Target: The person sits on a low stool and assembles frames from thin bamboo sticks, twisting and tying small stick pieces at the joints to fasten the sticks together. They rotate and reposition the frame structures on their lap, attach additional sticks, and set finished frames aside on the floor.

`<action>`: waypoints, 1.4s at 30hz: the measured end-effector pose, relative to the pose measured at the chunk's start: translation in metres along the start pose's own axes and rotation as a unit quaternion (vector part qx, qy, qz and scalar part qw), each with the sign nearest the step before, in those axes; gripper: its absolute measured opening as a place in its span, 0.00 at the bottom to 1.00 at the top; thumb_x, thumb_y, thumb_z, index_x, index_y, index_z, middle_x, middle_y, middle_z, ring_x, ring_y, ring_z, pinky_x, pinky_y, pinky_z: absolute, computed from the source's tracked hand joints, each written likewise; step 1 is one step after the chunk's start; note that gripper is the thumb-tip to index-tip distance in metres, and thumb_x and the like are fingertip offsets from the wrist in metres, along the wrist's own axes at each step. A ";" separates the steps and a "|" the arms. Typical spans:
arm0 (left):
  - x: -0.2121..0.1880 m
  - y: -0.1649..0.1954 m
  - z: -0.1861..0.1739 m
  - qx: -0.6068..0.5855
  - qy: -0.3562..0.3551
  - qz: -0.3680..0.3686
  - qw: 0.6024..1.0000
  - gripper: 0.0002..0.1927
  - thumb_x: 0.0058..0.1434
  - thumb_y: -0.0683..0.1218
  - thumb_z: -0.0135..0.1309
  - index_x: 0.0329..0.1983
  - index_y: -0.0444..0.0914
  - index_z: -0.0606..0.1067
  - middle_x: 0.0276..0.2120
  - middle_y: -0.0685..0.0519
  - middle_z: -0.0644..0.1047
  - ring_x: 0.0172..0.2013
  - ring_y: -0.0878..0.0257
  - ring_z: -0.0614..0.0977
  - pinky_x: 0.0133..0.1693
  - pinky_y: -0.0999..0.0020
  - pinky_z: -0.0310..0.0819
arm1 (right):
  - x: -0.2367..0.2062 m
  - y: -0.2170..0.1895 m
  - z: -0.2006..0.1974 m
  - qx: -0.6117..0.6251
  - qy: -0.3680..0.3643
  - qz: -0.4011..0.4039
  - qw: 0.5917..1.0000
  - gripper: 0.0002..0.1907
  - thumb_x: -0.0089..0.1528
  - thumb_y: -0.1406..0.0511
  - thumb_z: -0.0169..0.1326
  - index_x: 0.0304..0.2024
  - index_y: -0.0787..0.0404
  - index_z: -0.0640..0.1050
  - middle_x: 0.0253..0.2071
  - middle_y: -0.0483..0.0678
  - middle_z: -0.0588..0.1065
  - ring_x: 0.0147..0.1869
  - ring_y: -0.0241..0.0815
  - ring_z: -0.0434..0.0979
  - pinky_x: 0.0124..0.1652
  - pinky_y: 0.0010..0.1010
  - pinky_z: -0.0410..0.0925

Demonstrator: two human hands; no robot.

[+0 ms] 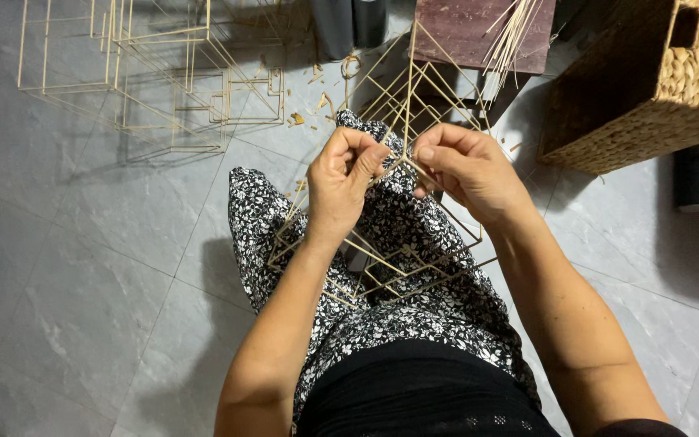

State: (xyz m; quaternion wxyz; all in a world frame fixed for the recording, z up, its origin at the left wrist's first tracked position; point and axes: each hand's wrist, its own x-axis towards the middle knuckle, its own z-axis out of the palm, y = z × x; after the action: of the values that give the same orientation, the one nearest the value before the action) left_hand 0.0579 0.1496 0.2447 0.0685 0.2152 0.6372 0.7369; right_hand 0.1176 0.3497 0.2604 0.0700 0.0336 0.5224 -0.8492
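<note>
Sitting over a grey tiled floor, the person has a thin stick frame resting across the lap, on black-and-white floral trousers. Both hands meet at one joint of that frame, right in the middle of the view. Left hand is clenched around the sticks at the joint, thumb pressed toward the corner. Right hand pinches the same corner from the 3 o'clock side, thumb and fingertips closed on it. So the two hands are almost touching each other, with the frame spreading out below them toward 6 o'clock and poking up past them toward 12.

Around that: more finished stick frames lie on the floor at about 10 o'clock, with little offcut scraps between them and the knees. A dark reddish stool at 12 to 1 o'clock carries a bundle of loose sticks. A woven basket sits at 2 o'clock. No labels or signs that I can make out.
</note>
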 end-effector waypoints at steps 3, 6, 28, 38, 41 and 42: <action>0.003 -0.001 -0.004 -0.027 -0.014 0.008 1.000 0.09 0.74 0.47 0.55 0.43 0.36 0.73 0.31 0.58 0.75 0.32 0.73 0.75 0.35 0.80 0.70 | -0.007 -0.001 0.002 0.007 -0.036 -0.074 0.997 0.08 0.70 0.66 0.56 0.40 0.66 0.77 0.38 0.46 0.73 0.36 0.34 0.72 0.42 0.34 0.76; 0.002 0.000 -0.010 -0.129 0.020 -0.115 0.985 0.10 0.70 0.49 0.55 0.40 0.38 0.72 0.27 0.59 0.72 0.22 0.78 0.63 0.22 0.83 0.53 | -0.008 -0.005 0.005 0.003 -0.032 -0.079 0.996 0.08 0.69 0.66 0.56 0.46 0.65 0.75 0.40 0.46 0.74 0.37 0.34 0.73 0.40 0.33 0.75; -0.019 -0.022 -0.100 -0.408 0.162 -0.081 0.895 0.05 0.70 0.43 0.54 0.37 0.40 0.72 0.34 0.54 0.77 0.21 0.73 0.63 0.22 0.77 0.53 | 0.006 -0.005 0.006 -0.081 -0.072 0.079 0.991 0.19 0.69 0.62 0.45 0.60 0.62 0.73 0.51 0.47 0.79 0.49 0.37 0.82 0.50 0.29 0.75; -0.051 0.007 -0.083 0.352 -0.033 0.030 0.935 0.11 0.58 0.49 0.67 0.29 0.37 0.79 0.28 0.55 0.74 0.21 0.68 0.70 0.23 0.69 0.64 | 0.015 -0.013 0.018 -0.144 -0.071 0.071 0.985 0.11 0.72 0.64 0.45 0.55 0.60 0.71 0.46 0.49 0.79 0.41 0.36 0.80 0.37 0.27 0.72; -0.052 0.022 -0.084 0.417 -0.010 0.077 0.906 0.09 0.58 0.47 0.67 0.28 0.38 0.82 0.21 0.54 0.71 0.20 0.67 0.71 0.23 0.68 0.63 | 0.022 -0.022 0.032 -0.167 -0.076 0.084 0.979 0.12 0.71 0.64 0.44 0.56 0.58 0.71 0.45 0.47 0.79 0.41 0.37 0.81 0.39 0.27 0.74; -0.051 0.025 -0.087 0.413 0.002 0.100 0.905 0.09 0.60 0.46 0.67 0.28 0.38 0.81 0.21 0.54 0.72 0.20 0.67 0.71 0.24 0.68 0.63 | 0.026 -0.026 0.035 -0.174 -0.084 0.086 0.977 0.12 0.71 0.64 0.44 0.56 0.58 0.71 0.44 0.48 0.79 0.41 0.37 0.82 0.39 0.28 0.75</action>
State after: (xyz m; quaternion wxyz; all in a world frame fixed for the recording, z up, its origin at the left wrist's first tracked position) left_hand 0.0730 0.0470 0.2491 -0.1019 0.2848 0.8601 0.4109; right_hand 0.0881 0.3280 0.2960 0.1913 -0.0056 0.6494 -0.7359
